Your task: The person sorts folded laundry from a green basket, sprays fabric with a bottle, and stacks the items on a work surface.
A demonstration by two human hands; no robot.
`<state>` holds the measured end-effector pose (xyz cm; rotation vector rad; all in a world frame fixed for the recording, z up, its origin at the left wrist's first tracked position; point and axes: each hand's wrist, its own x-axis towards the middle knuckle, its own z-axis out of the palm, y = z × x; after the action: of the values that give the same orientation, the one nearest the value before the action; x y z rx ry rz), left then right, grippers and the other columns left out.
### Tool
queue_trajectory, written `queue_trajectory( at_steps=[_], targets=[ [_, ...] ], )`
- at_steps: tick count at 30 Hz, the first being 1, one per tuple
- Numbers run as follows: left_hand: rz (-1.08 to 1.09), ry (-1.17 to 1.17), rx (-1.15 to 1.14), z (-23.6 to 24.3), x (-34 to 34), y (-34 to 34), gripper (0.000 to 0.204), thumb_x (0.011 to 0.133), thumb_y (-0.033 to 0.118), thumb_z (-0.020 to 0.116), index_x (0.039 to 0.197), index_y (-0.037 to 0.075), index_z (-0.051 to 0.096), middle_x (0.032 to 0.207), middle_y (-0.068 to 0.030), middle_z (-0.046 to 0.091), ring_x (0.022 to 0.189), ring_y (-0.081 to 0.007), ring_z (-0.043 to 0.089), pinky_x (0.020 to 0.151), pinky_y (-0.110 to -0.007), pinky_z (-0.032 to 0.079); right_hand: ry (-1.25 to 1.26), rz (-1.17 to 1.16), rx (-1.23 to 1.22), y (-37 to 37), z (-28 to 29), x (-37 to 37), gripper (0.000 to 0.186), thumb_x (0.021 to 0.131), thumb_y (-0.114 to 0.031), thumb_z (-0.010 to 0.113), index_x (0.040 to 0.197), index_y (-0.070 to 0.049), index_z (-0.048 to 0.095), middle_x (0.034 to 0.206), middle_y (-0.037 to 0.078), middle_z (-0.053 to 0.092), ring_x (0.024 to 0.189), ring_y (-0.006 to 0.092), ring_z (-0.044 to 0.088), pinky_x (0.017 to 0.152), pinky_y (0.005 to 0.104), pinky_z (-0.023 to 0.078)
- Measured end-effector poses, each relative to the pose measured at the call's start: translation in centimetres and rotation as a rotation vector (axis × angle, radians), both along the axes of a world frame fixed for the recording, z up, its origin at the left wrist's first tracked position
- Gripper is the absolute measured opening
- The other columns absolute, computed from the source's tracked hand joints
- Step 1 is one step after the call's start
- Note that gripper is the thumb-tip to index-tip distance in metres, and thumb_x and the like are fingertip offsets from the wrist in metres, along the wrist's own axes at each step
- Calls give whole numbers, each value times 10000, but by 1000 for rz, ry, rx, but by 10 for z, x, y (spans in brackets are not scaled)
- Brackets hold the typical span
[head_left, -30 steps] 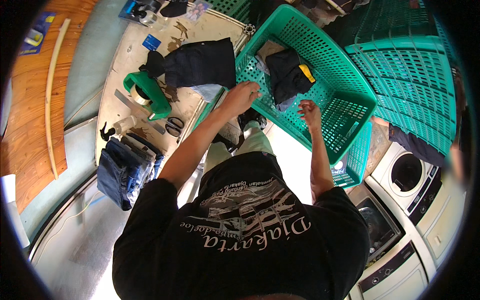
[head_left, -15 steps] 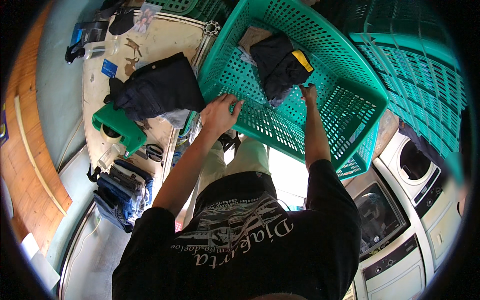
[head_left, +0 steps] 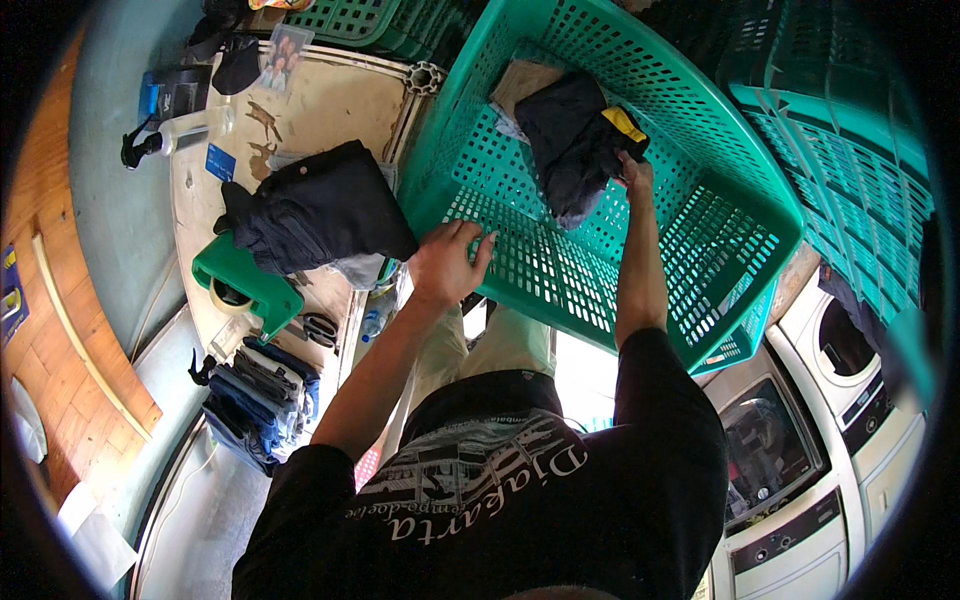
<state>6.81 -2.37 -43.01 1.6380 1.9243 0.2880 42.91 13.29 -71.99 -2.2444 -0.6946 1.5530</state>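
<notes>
- White machines [head_left: 785,545] stand at the right; a pale desk [head_left: 335,105] fills the left.
- Black trousers [head_left: 325,205] lie folded at the desk's right edge, beside a green tape dispenser [head_left: 262,290].
- Inside the green basket [head_left: 640,50], a black garment [head_left: 560,125] lies toward the left edge.
- Left hand [head_left: 447,262]: at the basket's near-left corner, fingers bent over the rim; I cannot tell whether they grip.
- Right hand [head_left: 637,178]: fingers touching the garment's right edge; whether they pinch it, I cannot tell.
</notes>
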Motion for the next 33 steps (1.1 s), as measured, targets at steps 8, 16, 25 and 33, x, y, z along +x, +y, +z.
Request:
queue_trajectory(
  at_steps=[8, 16, 25, 33],
  targets=[
    [33, 32, -5, 4, 0, -8, 184, 893, 308, 654, 899, 125, 674, 863, -74, 667, 789, -328, 659, 674, -444, 529, 273, 109, 270, 66, 99, -106, 405, 927, -341, 662, 1152, -5, 657, 1012, 119, 698, 786, 219, 716, 631, 377, 593],
    [-50, 12, 54, 0, -3, -3, 197, 882, 285, 656, 846, 93, 633, 814, -82, 632, 781, -303, 632, 695, -419, 516, -117, 87, -78, -41, -83, -1, 522, 742, -426, 857, 1047, -38, 688, 1062, 116, 675, 834, 275, 663, 626, 431, 575],
    [-48, 30, 32, 1, -4, -7, 181, 866, 278, 661, 863, 100, 628, 831, -77, 630, 798, -304, 634, 704, -421, 515, 247, -305, 195, -43, -23, -73, 600, 688, -326, 928, 1120, 0, 669, 1063, 82, 679, 854, 233, 635, 721, 388, 523],
    [-57, 40, 75, 1, -1, -7, 185, 870, 288, 663, 885, 106, 633, 835, -77, 635, 775, -318, 638, 679, -431, 520, 396, -312, 273, -36, -13, -94, 521, 749, -151, 870, 1198, -2, 650, 1138, 79, 684, 980, 231, 666, 851, 396, 546]
  ],
)
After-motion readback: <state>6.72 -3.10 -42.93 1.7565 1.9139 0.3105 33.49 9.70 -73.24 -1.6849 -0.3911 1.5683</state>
